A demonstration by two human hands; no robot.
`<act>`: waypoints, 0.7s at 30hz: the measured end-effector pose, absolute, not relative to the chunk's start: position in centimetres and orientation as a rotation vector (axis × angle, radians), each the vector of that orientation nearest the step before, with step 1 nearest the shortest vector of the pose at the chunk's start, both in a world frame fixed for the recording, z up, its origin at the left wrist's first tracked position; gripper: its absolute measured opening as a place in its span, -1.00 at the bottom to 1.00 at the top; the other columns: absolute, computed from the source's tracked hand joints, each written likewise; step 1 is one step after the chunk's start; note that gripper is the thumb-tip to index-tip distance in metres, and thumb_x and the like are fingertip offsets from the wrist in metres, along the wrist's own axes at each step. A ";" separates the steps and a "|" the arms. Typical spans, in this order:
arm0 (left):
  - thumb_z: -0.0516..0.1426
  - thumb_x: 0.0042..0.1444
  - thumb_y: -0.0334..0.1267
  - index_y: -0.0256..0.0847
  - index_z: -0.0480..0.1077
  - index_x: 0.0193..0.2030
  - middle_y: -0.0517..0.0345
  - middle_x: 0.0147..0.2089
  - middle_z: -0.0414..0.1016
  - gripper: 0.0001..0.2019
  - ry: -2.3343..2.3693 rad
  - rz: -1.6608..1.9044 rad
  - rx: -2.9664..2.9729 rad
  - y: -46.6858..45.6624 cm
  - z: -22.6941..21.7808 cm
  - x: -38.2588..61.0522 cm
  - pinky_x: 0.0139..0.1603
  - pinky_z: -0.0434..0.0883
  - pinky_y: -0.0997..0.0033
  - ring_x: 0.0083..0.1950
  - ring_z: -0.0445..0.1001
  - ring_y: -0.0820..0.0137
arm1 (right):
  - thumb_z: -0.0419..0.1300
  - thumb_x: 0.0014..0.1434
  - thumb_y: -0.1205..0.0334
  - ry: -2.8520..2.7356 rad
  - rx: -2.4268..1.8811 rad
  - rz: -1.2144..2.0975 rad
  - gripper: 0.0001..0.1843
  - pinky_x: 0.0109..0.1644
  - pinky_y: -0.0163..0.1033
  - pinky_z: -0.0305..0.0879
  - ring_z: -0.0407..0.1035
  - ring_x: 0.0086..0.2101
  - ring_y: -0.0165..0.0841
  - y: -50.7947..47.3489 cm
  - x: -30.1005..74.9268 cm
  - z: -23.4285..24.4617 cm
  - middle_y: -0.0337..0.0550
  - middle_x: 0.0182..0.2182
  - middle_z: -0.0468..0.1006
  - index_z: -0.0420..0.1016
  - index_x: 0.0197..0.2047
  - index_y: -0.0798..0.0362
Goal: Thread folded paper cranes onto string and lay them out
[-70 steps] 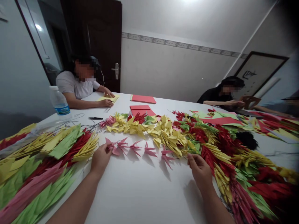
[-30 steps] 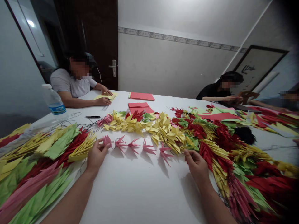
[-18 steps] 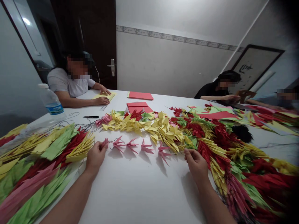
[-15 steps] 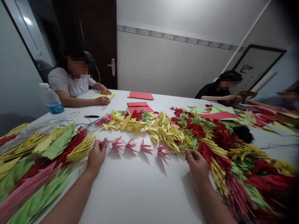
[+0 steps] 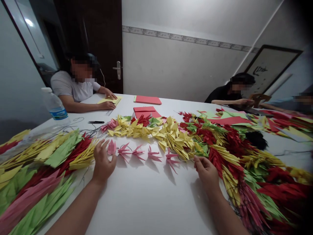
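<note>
Several pink folded paper cranes [image 5: 153,154] hang in a row on a thin dark string above the white table. At the row's left end is another pink crane [image 5: 111,147], right beside the fingers of my left hand [image 5: 104,161]. Those fingers are spread apart, with the thumb below the crane; whether they touch it is unclear. My right hand [image 5: 206,169] pinches the string [image 5: 182,159] between thumb and fingertips at the row's right end. Behind the row lies a heap of yellow folded cranes [image 5: 171,135].
Bundles of coloured cranes [image 5: 56,153] lie on the left, with more strung red cranes [image 5: 231,142] on the right. Small scissors [image 5: 96,122], a water bottle [image 5: 54,106] and red paper [image 5: 146,112] are further back. Other people [image 5: 75,88] sit around the table.
My left hand has opened from a pinch at the leftmost pink crane, and its fingers have spread. My right hand keeps its pinch in nearly the same place.
</note>
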State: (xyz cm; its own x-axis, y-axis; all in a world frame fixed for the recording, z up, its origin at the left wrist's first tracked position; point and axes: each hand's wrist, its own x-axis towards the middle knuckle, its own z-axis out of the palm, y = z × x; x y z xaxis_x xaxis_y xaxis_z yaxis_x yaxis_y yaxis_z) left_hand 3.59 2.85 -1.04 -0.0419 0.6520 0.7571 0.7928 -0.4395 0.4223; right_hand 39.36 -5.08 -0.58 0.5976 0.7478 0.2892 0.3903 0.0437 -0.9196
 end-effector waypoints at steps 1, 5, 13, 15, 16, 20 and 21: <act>0.00 -0.03 -0.33 -0.27 0.17 0.07 -0.14 0.10 0.19 -0.55 -1.477 -1.433 -2.146 2.6 -0.8 3.8 0.20 0.08 0.11 0.20 0.10 0.16 | 0.16 -0.10 -0.20 -1.002 -1.567 0.369 -0.53 -0.65 -0.38 0.03 0.09 -0.68 -0.49 -5.1 39.4 -0.7 -0.29 -0.71 0.26 0.35 -0.52 0.10; -0.01 -0.06 -0.36 -0.22 0.24 0.04 -0.03 0.02 0.32 -0.55 -1.377 -1.137 -2.390 2.4 -1.2 4.4 0.21 0.05 0.08 0.18 0.13 0.15 | 0.15 -0.11 -0.21 -1.019 -1.573 0.380 -0.52 -0.64 -0.38 0.03 0.10 -0.68 -0.49 -5.0 39.4 -0.8 -0.29 -0.71 0.27 0.34 -0.53 0.10; 0.03 0.02 -0.16 -0.21 0.30 -0.02 -0.03 -0.06 0.40 -0.63 -1.647 -1.015 -2.559 3.4 -2.3 4.0 0.08 0.20 0.14 0.02 0.30 0.20 | 0.14 -0.11 -0.24 -1.031 -1.624 0.350 -0.51 -0.61 -0.37 0.06 0.12 -0.67 -0.47 -5.0 39.2 -0.7 -0.29 -0.72 0.27 0.33 -0.56 0.08; 0.04 0.02 -0.16 -0.20 0.33 -0.10 0.00 -0.10 0.43 -0.69 -1.696 -1.035 -2.615 3.2 -1.8 4.0 0.03 0.24 0.18 -0.02 0.34 0.22 | 0.14 -0.11 -0.24 -1.038 -1.619 0.353 -0.51 -0.60 -0.36 0.07 0.13 -0.66 -0.47 -5.0 39.1 -0.7 -0.29 -0.72 0.27 0.33 -0.56 0.08; 0.04 0.01 -0.18 -0.20 0.34 -0.14 0.02 -0.13 0.45 -0.73 -1.722 -1.050 -2.634 3.1 -1.5 4.0 0.00 0.27 0.21 -0.05 0.37 0.23 | 0.14 -0.10 -0.24 -1.041 -1.620 0.354 -0.51 -0.61 -0.37 0.07 0.12 -0.67 -0.47 -5.0 39.1 -0.7 -0.29 -0.72 0.27 0.33 -0.56 0.08; 0.03 -0.04 -0.28 -0.17 0.34 -0.32 0.09 -0.25 0.48 -0.86 -1.819 -1.107 -2.617 2.8 -0.8 4.0 -0.11 0.32 0.32 -0.17 0.42 0.28 | 0.14 -0.10 -0.23 -1.035 -1.622 0.353 -0.52 -0.62 -0.37 0.05 0.11 -0.67 -0.47 -5.0 39.0 -0.6 -0.29 -0.71 0.27 0.34 -0.55 0.08; 0.03 -0.05 -0.29 -0.16 0.34 -0.34 0.11 -0.27 0.48 -0.88 -1.838 -1.112 -2.604 2.7 -0.7 4.0 -0.13 0.33 0.34 -0.18 0.42 0.29 | 0.14 -0.10 -0.23 -1.036 -1.622 0.356 -0.52 -0.62 -0.37 0.05 0.11 -0.67 -0.47 -5.0 39.0 -0.6 -0.29 -0.71 0.27 0.34 -0.54 0.08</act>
State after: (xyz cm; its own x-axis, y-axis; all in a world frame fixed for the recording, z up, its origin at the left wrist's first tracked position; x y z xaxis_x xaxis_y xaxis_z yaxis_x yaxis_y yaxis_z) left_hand 4.00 2.74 -0.74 0.2013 0.9050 0.3749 0.7522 -0.3879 0.5327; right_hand 39.00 -5.03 -0.61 0.5687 0.7726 0.2823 0.4353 0.0085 -0.9002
